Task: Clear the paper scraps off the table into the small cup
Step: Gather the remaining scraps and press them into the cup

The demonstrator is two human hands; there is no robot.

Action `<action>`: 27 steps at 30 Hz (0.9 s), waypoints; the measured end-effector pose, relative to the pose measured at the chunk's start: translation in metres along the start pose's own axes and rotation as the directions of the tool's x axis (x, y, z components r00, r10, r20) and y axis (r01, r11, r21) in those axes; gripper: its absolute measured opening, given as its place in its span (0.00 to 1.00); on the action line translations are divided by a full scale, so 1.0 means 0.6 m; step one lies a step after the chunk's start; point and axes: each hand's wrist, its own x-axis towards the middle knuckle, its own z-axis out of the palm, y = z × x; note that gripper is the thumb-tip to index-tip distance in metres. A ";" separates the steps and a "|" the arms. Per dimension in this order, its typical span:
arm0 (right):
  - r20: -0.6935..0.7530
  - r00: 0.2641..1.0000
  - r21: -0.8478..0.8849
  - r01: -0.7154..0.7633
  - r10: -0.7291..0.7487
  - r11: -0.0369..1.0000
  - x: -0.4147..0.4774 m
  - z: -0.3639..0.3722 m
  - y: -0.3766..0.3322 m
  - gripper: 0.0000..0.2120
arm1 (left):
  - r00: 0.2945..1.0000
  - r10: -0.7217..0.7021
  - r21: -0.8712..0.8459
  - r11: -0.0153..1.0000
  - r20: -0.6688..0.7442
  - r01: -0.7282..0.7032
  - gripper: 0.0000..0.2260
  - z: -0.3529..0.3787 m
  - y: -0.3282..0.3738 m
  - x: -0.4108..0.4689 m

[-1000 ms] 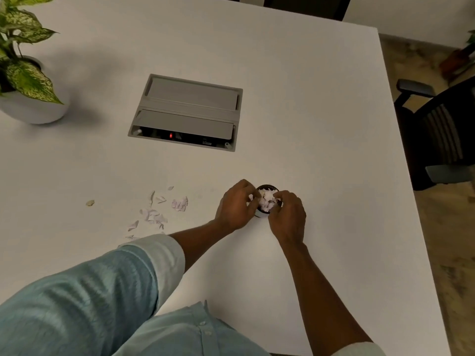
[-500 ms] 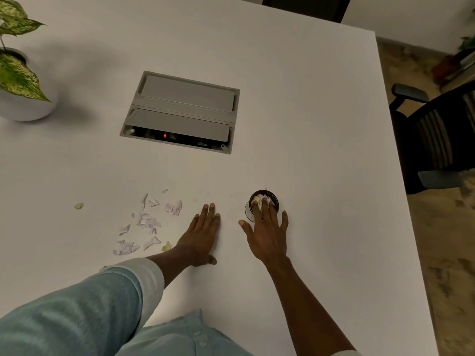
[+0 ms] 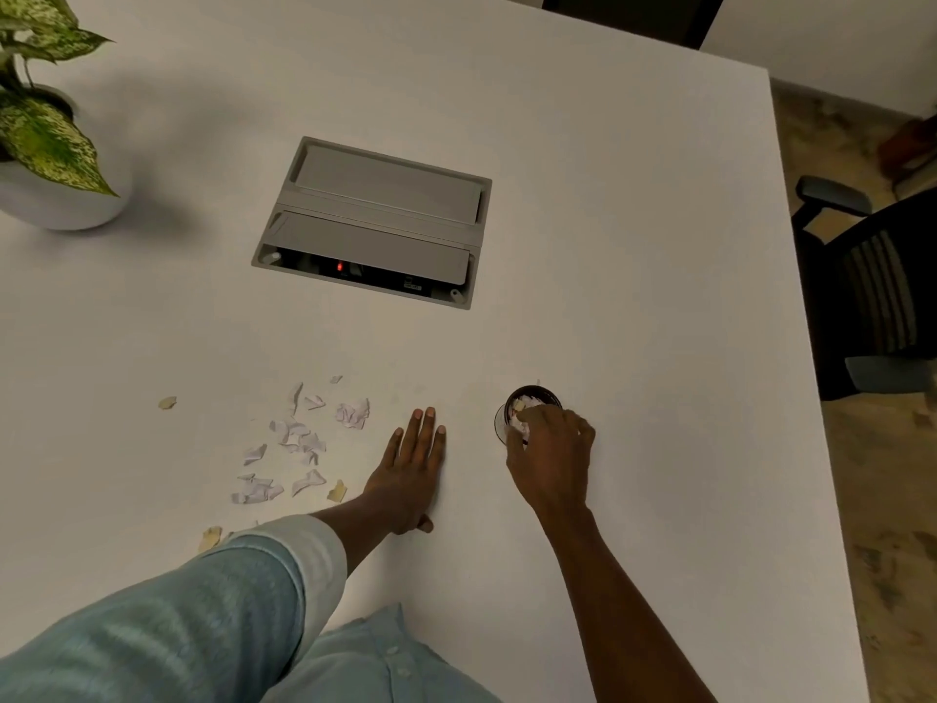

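The small dark cup [image 3: 538,394] stands on the white table [image 3: 634,246], filled with white paper scraps. My right hand [image 3: 552,459] curls over the cup's near side, thumb on its left wall and fingertips on the rim. My left hand [image 3: 413,469] lies flat on the table, palm down, holding nothing, a hand's width left of the cup. Several white paper scraps [image 3: 299,438] lie scattered left of that hand. Tan scraps lie at the far left [image 3: 167,402], by my wrist [image 3: 336,491] and next to my sleeve [image 3: 210,537].
A grey cable box [image 3: 375,220] with its front flap open is set into the table behind the scraps. A potted plant [image 3: 61,195] stands at the far left. A black office chair [image 3: 872,296] is beyond the table's right edge.
Both hands left the cup top; the left one moved left and settled flat on the table. My right hand, flat half a second ago, has now curled around the cup.
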 end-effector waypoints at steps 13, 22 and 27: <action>-0.006 0.998 0.274 -0.063 0.067 0.960 0.181 -0.029 0.126 0.05 | 1.000 -0.021 0.029 0.999 0.017 0.020 0.63 -0.021 0.008 -0.008; 0.481 0.864 0.160 0.081 -0.149 0.984 0.240 0.021 0.155 0.22 | 0.999 -0.034 0.040 0.999 0.024 0.033 0.63 -0.025 0.010 -0.006; 0.478 0.859 0.175 0.115 -0.186 0.978 0.251 0.039 0.143 0.18 | 0.999 -0.028 0.030 0.999 0.021 0.027 0.63 -0.022 0.006 -0.005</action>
